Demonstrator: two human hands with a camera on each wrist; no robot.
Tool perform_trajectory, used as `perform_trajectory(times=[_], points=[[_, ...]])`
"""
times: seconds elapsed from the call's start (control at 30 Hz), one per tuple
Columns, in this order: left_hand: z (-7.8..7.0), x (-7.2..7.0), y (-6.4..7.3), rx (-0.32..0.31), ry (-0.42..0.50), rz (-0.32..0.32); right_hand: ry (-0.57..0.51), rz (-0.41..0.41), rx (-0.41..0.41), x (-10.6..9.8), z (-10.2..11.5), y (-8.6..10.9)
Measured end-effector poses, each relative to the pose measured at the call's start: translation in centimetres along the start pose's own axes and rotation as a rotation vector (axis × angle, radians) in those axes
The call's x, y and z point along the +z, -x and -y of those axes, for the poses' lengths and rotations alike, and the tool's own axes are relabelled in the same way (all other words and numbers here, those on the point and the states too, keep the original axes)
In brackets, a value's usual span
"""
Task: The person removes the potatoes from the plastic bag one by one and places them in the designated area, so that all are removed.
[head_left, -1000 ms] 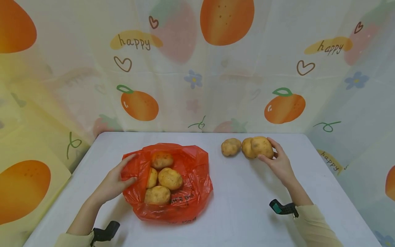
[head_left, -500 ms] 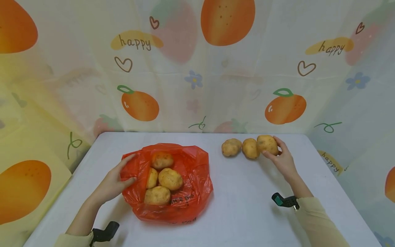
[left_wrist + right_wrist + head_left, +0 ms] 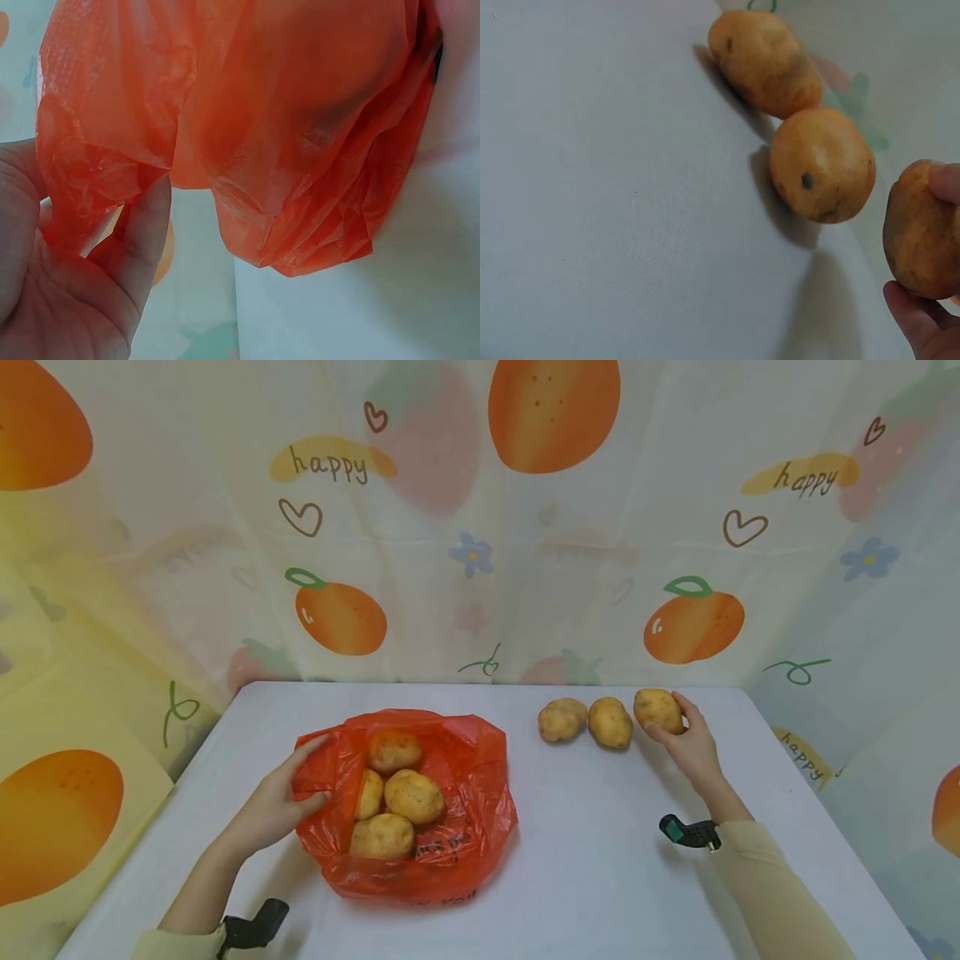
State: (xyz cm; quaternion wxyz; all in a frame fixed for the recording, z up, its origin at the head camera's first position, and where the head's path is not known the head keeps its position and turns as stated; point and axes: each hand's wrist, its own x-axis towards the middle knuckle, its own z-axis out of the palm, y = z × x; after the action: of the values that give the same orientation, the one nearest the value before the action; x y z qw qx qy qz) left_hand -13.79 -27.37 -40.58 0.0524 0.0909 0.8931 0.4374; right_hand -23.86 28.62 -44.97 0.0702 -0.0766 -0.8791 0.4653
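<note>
A red plastic bag [image 3: 480,793] lies with its mouth spread, several potatoes [image 3: 414,796] showing inside. My left hand [image 3: 273,806] grips the bag's left edge; in the left wrist view the thumb and fingers of that hand [image 3: 82,277] pinch the crinkled film. At the far right my right hand [image 3: 693,752] holds a potato [image 3: 657,710] between thumb and fingers. The right wrist view has this held potato [image 3: 922,232] at its right edge, apart from the others. Left of it, two potatoes, the nearer one [image 3: 611,723] and the farther one [image 3: 562,720], sit on the table.
The white table [image 3: 585,860] ends at the back against a fruit-print curtain [image 3: 480,527]. Black wrist cameras, the left one [image 3: 257,924] and the right one [image 3: 686,832], stick out from the sleeves.
My right hand has moved right with its potato, away from the middle potato it partly covered before. My left hand and the bag look unmoved.
</note>
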Motion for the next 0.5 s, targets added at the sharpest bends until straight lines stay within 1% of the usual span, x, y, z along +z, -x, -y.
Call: perform_trajectory(times=[0.27, 0.5], points=[[0.1, 0.0, 0.0, 0.013, -0.007, -0.006, -0.024, 0.035, 0.056, 0.1, -0.3, -0.8], [0.1, 0.0, 0.0, 0.018, -0.003, -0.006, -0.013, 0.070, 0.069, 0.5, -0.5, -1.2]])
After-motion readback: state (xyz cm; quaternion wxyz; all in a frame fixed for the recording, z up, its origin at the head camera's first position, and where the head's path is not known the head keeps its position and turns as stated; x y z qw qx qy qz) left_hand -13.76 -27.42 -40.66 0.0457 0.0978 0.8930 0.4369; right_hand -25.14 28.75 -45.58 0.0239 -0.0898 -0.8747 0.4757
